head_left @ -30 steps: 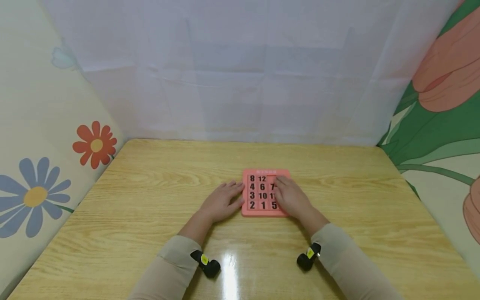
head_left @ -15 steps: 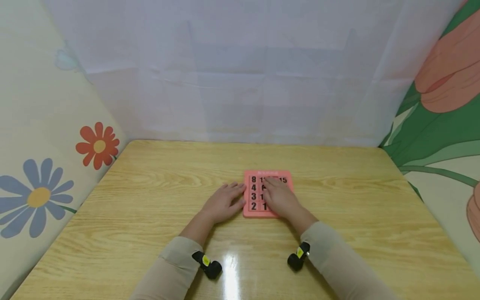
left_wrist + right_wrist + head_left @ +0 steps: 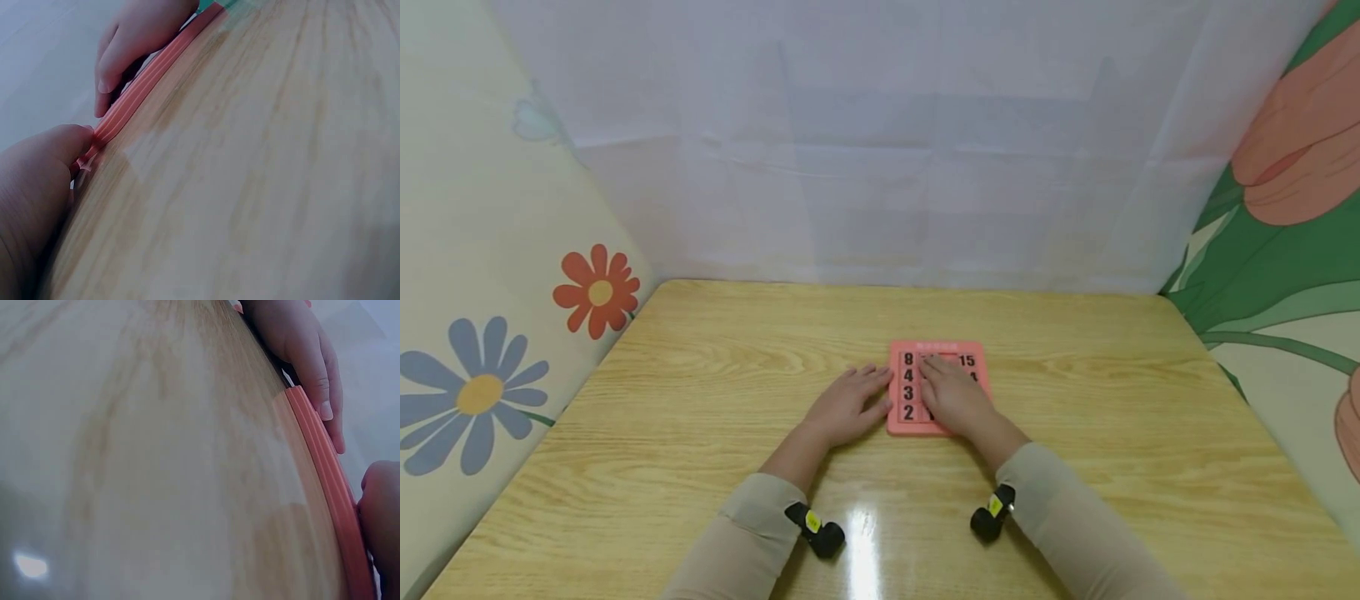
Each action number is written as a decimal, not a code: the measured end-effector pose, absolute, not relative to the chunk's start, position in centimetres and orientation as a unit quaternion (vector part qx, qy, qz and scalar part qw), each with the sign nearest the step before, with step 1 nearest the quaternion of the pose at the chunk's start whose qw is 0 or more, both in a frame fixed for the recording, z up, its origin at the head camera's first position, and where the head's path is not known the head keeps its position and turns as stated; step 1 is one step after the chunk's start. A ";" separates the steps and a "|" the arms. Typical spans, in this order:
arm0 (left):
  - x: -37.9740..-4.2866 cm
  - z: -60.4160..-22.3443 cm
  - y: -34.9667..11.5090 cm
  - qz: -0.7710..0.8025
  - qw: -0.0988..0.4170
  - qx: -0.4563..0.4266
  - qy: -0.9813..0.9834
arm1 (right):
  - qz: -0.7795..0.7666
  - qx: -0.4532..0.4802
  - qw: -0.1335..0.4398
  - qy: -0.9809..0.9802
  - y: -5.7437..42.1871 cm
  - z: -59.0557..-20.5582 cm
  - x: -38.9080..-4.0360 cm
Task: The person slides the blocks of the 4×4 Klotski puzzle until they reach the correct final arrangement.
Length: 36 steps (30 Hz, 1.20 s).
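Observation:
A pink sliding number puzzle [image 3: 936,431] lies flat on the wooden table in the head view, its tiles marked with black numbers. My left hand [image 3: 847,404] rests at the puzzle's left side, its fairly straight fingers and thumb touching that edge. Over the middle columns lies my right hand [image 3: 958,400], fingertips on the top row near the second column. It hides most middle tiles; 8, 4, 3, 2 and 15 stay readable. The left wrist view shows the puzzle's near edge [image 3: 147,78] low on the table, with the right hand [image 3: 140,31] above it.
The wooden table [image 3: 700,333] stretches out on all sides of the puzzle. A white cloth [image 3: 880,167] hangs behind it, and flower-printed panels [image 3: 475,250] stand left and right. Small black cameras [image 3: 823,537] sit on both wrists.
My right hand has slid left across the puzzle, from the right columns toward the second one. That uncovers the 15 at the top right. The left hand stays at the left edge.

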<state>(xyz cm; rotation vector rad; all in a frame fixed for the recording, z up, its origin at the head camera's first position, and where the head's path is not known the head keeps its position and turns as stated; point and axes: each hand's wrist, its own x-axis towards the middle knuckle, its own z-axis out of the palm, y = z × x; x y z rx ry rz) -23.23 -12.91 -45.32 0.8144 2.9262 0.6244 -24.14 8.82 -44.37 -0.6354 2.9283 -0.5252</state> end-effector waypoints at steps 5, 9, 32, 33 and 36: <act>-23.2 -45.2 -12.8 0.201 0.022 0.263 0.943 | -0.170 -0.209 0.042 0.962 9.1 -44.4 -24.1; -23.1 -45.1 -12.9 0.201 0.025 0.262 0.943 | -0.178 -0.207 0.036 0.961 9.5 -44.6 -24.2; -23.3 -45.4 -12.9 0.193 0.020 0.268 0.944 | -0.186 -0.194 0.032 0.963 11.1 -44.5 -24.0; -23.3 -45.3 -12.9 0.194 0.021 0.267 0.944 | -0.185 -0.194 0.032 0.963 11.2 -44.5 -24.0; -23.3 -45.3 -12.9 0.193 0.022 0.267 0.944 | -0.184 -0.195 0.032 0.963 11.4 -44.6 -24.1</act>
